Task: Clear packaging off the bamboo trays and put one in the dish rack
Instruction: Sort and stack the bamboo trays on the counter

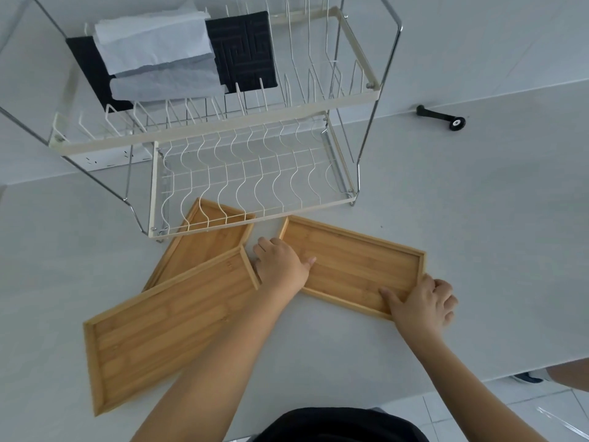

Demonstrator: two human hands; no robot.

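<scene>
Both arms extended; left hand (280, 266), right hand (422, 303) palm-down, thumbs and curled fingers (444, 290) gripping 1 tray (350, 260) at opposite ends.

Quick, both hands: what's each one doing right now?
Left hand: grips the right-hand bamboo tray at its left end.
Right hand: grips the same tray's near right corner.

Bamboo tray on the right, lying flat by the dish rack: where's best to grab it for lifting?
By the raised rim at its two short ends, one hand from each side, thumbs inside, fingers outside. The bamboo tray lies flat on the counter, so its underside is out of reach; the left hand and right hand grip there now.
</scene>
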